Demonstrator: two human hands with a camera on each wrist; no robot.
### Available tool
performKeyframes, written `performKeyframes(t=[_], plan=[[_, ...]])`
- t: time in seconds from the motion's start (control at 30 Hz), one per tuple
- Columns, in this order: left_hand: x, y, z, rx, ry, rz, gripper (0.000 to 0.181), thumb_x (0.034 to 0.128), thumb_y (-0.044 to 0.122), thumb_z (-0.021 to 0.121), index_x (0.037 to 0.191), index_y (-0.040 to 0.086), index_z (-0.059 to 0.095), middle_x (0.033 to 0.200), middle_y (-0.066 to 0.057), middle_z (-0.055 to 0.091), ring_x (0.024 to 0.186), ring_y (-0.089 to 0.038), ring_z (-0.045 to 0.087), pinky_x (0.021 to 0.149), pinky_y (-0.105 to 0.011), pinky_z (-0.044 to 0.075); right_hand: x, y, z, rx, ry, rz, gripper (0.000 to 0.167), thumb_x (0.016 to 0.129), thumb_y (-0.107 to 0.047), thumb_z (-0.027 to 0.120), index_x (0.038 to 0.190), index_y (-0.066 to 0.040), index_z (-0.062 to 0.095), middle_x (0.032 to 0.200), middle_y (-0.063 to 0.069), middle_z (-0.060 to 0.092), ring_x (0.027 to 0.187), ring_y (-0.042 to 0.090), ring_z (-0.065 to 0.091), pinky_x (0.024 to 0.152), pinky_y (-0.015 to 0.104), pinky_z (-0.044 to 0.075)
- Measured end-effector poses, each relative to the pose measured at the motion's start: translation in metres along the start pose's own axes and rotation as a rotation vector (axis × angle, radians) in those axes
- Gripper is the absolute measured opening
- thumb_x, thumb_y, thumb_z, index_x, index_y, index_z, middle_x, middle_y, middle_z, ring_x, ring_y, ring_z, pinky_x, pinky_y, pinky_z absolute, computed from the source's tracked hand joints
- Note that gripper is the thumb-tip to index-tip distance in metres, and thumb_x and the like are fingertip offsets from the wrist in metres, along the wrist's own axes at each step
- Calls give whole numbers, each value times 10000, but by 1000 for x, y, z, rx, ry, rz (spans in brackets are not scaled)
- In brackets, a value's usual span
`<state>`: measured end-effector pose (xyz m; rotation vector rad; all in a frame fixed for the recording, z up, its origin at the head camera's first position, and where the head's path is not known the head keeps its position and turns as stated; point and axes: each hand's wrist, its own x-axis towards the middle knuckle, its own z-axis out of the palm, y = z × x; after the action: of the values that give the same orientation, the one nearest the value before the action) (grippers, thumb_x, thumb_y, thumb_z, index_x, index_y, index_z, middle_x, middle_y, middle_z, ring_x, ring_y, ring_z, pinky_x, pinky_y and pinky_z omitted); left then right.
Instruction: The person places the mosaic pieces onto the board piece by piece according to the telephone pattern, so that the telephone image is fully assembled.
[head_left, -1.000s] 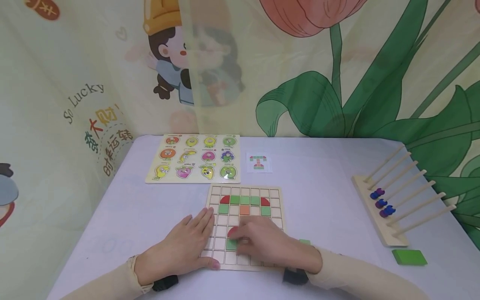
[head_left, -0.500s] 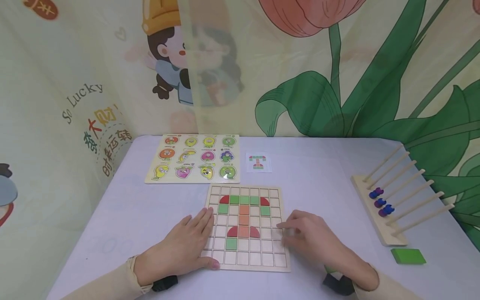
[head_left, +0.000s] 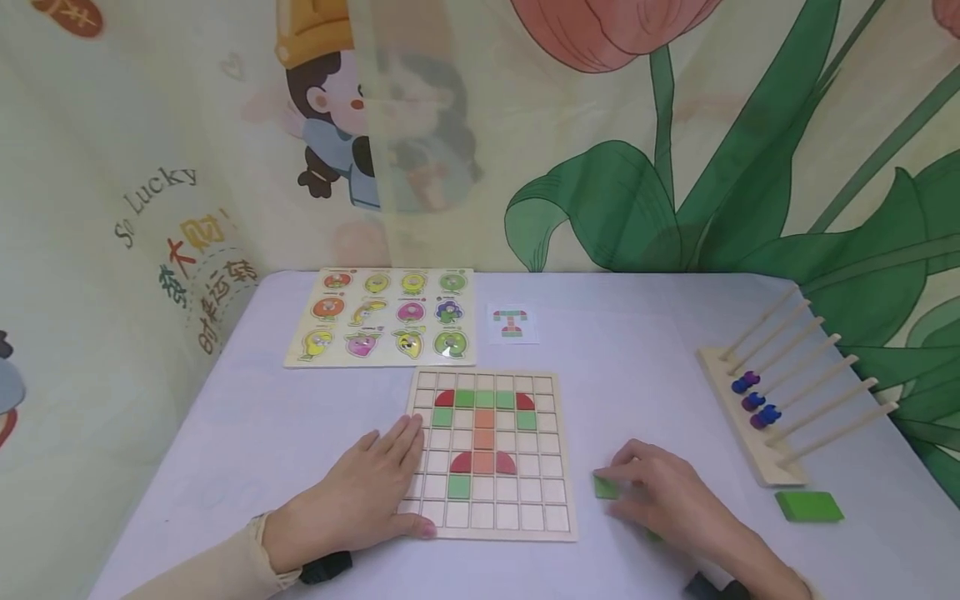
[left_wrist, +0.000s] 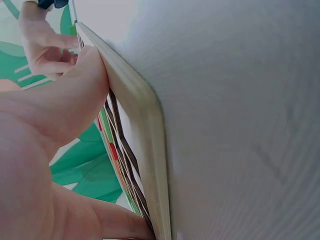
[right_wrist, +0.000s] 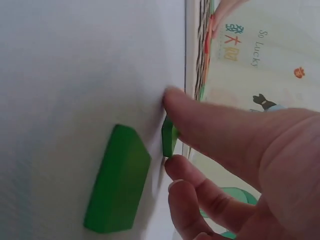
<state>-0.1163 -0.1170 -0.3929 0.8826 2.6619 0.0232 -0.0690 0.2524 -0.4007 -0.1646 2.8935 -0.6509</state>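
A wooden grid board lies on the table, with red quarter-round, green and orange square tiles set in its cells. My left hand rests along the board's left edge, fingers straight and thumb at the near corner. Right of the board, my right hand has thumb and forefinger on either side of a small green square tile, pinching it on the tabletop. Close by in the right wrist view lies another green block, mostly covered by the hand in the head view.
Behind the board lie a fruit puzzle and a small pattern card. A wooden peg rack with several blue and purple beads stands at the right, with a green block near its front end.
My right hand has moved right, off the board, to the green tile on the table. Red and orange tiles formerly under it now show. My left hand stays in place.
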Motion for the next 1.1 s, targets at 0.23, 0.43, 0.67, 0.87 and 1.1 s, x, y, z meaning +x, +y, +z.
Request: performKeyframes(t=[0.23,0.43,0.67,0.87,1.1], plan=[[-1,0,0,-19,-4,-3,1144,830,778,617,1585,-26,310,1701,-179,246,1594,-331,215,1210,-602,310,4,-7,7,-28,34,48,342,759,-105,893,1049,-272,825,884,-185,623,772,39,510,646,176,463],[-1,0,-1,-19,-7,1,1147,830,783,610,1587,-23,305,1702,-175,245,1594,-328,216,1211,-599,311,5,-11,11,-37,52,71,317,785,-101,876,1073,-221,819,890,-142,648,764,37,522,637,172,476],[-1,-1,-1,-17,1,12,1139,833,777,612,1577,-34,320,1696,-185,257,1589,-335,233,1203,-604,319,4,-27,6,-80,100,-28,312,815,-126,860,1113,-204,814,906,-153,625,796,19,506,672,149,484],[-2,-2,0,-16,5,6,1138,833,779,612,1578,-30,322,1697,-180,257,1589,-330,233,1200,-604,324,12,-50,4,-60,130,-264,334,817,-145,856,1143,-197,806,954,-140,625,817,-3,478,668,153,461],[-1,-1,0,-9,1,6,1140,831,790,603,1581,-23,322,1699,-177,255,1589,-329,235,1202,-600,325,26,-78,13,-28,68,-398,334,827,-165,854,1156,-190,802,942,-117,622,810,13,470,670,155,439]])
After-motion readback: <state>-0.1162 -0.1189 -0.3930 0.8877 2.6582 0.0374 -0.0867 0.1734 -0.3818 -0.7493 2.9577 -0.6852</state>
